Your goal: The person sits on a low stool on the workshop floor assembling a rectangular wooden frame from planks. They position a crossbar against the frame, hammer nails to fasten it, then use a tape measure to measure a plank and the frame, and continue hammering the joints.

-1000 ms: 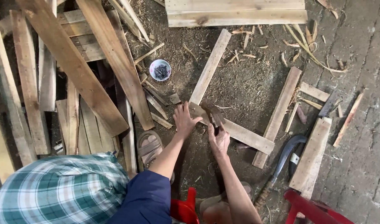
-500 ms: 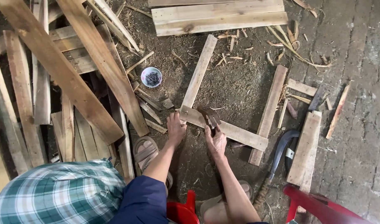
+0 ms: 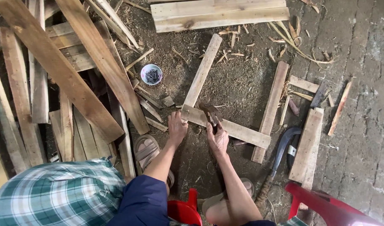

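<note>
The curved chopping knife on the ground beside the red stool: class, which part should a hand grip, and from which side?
Grip the knife's wooden handle, its lower end near the red stool, coming from below. The dark hooked blade points up and away, so the handle end lies nearest the person.

Single head view, steeply downward, near, over ground [image 3: 242,83]

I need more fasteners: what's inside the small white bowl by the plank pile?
The small white bowl holds a dark heap of thin metal pieces, probably nails. Its bottom is covered by them.
</note>
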